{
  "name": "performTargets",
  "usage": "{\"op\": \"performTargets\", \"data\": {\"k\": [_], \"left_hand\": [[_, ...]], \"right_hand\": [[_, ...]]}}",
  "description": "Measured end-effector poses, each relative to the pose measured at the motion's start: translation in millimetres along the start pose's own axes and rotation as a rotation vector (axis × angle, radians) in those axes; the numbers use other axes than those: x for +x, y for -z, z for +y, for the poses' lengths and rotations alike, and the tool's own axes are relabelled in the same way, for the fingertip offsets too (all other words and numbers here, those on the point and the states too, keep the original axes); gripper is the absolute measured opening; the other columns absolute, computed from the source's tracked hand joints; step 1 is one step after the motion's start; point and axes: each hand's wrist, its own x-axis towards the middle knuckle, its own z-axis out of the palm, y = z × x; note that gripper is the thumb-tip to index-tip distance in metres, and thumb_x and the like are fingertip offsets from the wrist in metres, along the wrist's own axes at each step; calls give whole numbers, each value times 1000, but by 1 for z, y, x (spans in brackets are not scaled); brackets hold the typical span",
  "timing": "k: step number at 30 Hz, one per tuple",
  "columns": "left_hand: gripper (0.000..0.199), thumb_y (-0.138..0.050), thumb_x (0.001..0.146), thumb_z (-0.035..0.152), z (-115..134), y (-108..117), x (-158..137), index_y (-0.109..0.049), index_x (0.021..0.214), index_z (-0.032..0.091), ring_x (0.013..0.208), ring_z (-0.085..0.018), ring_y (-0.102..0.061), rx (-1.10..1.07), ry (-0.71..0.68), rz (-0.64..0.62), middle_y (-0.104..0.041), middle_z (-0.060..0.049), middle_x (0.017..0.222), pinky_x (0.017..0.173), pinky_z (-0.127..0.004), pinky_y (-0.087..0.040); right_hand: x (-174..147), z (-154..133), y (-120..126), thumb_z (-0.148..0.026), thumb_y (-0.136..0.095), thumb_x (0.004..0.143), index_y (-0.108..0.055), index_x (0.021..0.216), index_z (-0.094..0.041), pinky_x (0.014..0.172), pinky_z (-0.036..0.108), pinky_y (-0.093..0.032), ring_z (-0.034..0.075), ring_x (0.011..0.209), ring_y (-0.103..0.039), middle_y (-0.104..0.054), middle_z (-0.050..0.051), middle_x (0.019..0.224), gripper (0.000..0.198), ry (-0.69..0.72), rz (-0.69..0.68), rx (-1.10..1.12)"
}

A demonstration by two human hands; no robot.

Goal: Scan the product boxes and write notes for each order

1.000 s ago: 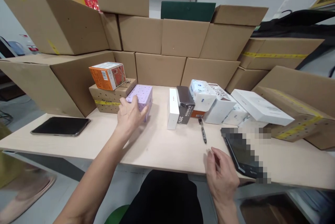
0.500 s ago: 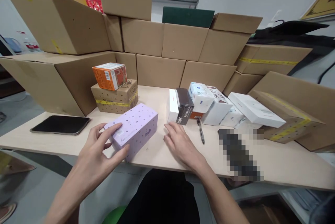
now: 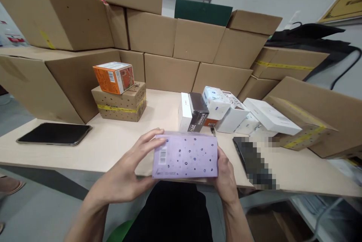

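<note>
I'm seeing a phone (image 3: 53, 134) lying left, a slim white box (image 3: 184, 121) and dark box (image 3: 199, 115) standing far. At the table's (image 3: 70, 158) near edge, the left hand (image 3: 124, 176) and right hand (image 3: 227, 176) are holding the purple box (image 3: 188, 159) by its ends, long axis running left-right, barcode (image 3: 163, 156) facing me.

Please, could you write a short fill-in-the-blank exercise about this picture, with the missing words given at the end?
The left hand and right hand hold the purple box, whose barcode is nearer the ____ hand.
The orange box rests on a cardboard box with ____ tape.
The dark box shows the printed number ____%.
The smartphone lies face ____.

Missing words: left; yellow; 20; up.
</note>
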Motion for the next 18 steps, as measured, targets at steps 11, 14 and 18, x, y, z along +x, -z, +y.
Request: {"op": "performTargets", "data": {"k": [11, 14, 18], "left_hand": [[90, -55, 88, 18, -11, -58, -27, -2, 156, 44, 155, -31, -10, -321, 108, 36, -1, 3, 169, 123, -58, -27], [83, -57, 93, 41, -17, -61, -21, -5, 158, 39, 153, -33, -18, -596, 257, 95, -6, -1, 169, 120, -55, -33], [74, -51, 93, 58, -20, -66, -4, -29, 155, 25, 147, -36, -34, -679, 473, 209, -31, -11, 162, 118, -54, -37]], "right_hand": [[-11, 31, 6, -53, -54, 93, -53, 132, -20, 101, 45, -49, 29, 123, -59, -60, 16, 134, 51, 37, 208, 28], [-10, 30, 6, -54, -54, 92, -54, 129, -21, 102, 46, -47, 30, 124, -57, -58, 15, 134, 50, 70, 171, 85], [-7, 24, 3, -52, -54, 93, -56, 127, -23, 100, 41, -48, 28, 123, -57, -60, 12, 132, 45, 26, 163, 100]]}}
